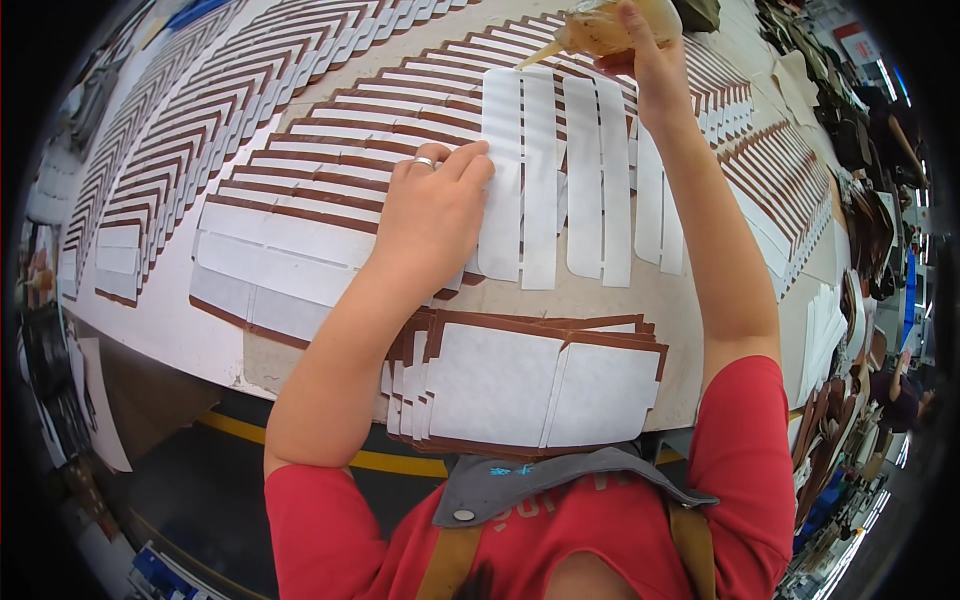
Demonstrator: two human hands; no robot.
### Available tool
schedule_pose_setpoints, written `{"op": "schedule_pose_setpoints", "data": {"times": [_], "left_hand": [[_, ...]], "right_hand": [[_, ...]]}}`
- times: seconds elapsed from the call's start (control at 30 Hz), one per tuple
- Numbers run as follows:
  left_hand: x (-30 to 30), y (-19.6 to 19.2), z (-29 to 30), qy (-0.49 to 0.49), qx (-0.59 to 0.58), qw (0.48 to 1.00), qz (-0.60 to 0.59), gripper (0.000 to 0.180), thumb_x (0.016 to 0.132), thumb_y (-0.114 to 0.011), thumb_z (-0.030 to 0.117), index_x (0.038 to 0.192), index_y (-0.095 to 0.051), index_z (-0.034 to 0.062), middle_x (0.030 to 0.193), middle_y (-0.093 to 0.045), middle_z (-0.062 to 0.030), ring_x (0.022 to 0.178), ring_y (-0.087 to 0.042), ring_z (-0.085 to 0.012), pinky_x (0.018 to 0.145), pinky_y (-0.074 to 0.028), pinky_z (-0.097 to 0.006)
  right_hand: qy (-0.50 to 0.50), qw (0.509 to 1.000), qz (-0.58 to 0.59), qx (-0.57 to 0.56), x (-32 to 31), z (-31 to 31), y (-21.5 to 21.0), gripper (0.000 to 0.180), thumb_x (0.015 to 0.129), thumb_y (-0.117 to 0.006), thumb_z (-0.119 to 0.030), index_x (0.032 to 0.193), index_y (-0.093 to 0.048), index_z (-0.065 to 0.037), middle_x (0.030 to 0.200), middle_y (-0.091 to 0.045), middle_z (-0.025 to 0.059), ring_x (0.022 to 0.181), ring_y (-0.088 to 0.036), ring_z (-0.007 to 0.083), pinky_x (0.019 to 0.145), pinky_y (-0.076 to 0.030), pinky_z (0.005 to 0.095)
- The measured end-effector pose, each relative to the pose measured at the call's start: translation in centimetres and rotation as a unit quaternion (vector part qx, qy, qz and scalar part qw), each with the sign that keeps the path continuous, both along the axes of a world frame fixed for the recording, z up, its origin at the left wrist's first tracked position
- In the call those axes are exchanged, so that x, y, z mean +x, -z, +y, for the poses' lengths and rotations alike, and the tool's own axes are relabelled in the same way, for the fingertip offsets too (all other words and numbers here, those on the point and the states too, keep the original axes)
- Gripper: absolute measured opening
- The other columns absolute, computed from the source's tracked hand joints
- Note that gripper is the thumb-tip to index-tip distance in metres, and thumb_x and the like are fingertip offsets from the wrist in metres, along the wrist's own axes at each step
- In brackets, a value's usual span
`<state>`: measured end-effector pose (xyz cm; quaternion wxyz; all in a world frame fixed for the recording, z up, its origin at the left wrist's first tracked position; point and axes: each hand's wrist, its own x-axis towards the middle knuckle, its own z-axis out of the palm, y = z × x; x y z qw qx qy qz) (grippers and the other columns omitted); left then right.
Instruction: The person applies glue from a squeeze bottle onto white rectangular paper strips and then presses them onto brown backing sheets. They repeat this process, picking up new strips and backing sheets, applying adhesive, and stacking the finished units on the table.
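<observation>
Fingers of the right hand (655, 68) grasp the amber squeeze bottle (605, 28) beyond the slotted white panel (540, 180), its nozzle (540, 55) at the panel's far end, while those of the left hand (435, 205) lie bent at the panel's left edge, pinching or merely pressing, I cannot tell. The step looks like applying adhesive to that panel, beside the fanned brown-edged pieces (345, 155) on its left; the next move seems to call for a steady hold and even squeeze. Nearer the wearer than the panel, blue characters mark the grey apron bib (590, 468), pale lettering the red shirt (330, 530).
</observation>
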<state>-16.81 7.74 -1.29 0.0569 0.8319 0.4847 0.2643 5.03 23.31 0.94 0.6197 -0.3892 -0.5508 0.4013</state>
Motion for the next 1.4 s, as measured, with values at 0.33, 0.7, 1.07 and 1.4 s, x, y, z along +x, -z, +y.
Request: {"op": "schedule_pose_setpoints", "data": {"times": [0.33,0.7,1.07,1.4], "left_hand": [[0.0,-0.3,0.0,0.004,0.002,1.0,0.003,0.013,0.081,-0.056,0.004,0.093,-0.054,0.0047,0.115,-0.059,-0.006,0.098,-0.053,-0.0283,0.08,-0.041,-0.039],[-0.1,0.2,0.1,0.006,0.013,1.0,0.001,0.014,0.081,-0.057,0.005,0.094,-0.054,0.0053,0.114,-0.059,-0.0051,0.097,-0.054,-0.0294,0.081,-0.041,-0.039],[-0.1,0.3,0.1,0.006,0.01,1.0,0.011,0.015,0.082,-0.056,0.007,0.097,-0.053,0.0058,0.115,-0.059,-0.0055,0.099,-0.053,-0.0335,0.083,-0.041,-0.04],[0.1,0.2,-0.1,0.002,0.01,1.0,0.02,0.015,0.083,-0.054,0.009,0.097,-0.053,0.0044,0.115,-0.058,-0.0078,0.1,-0.053,-0.0329,0.083,-0.04,-0.042]], "right_hand": [[-0.002,0.999,-0.033,-0.024,-0.2,-0.8,-0.3,0.03,0.088,-0.061,-0.032,0.102,-0.057,-0.006,0.08,-0.063,0.0031,0.063,-0.061,0.0105,0.043,-0.045,0.0205],[-0.031,0.99,-0.112,-0.081,0.9,-7.3,-0.2,0.048,0.087,-0.058,-0.044,0.106,-0.051,0.0,0.078,-0.061,0.0085,0.052,-0.057,0.0129,0.047,-0.047,0.0221],[-0.063,0.986,-0.058,-0.142,0.5,-14.8,0.5,0.05,0.087,-0.058,-0.043,0.11,-0.049,0.0,0.087,-0.059,0.009,0.062,-0.059,0.0133,0.046,-0.046,0.0234],[-0.075,0.979,0.101,-0.161,3.2,-10.9,-0.5,0.057,0.085,-0.052,-0.057,0.111,-0.051,-0.006,0.09,-0.062,0.0052,0.065,-0.058,0.011,0.048,-0.044,0.0228]]}}
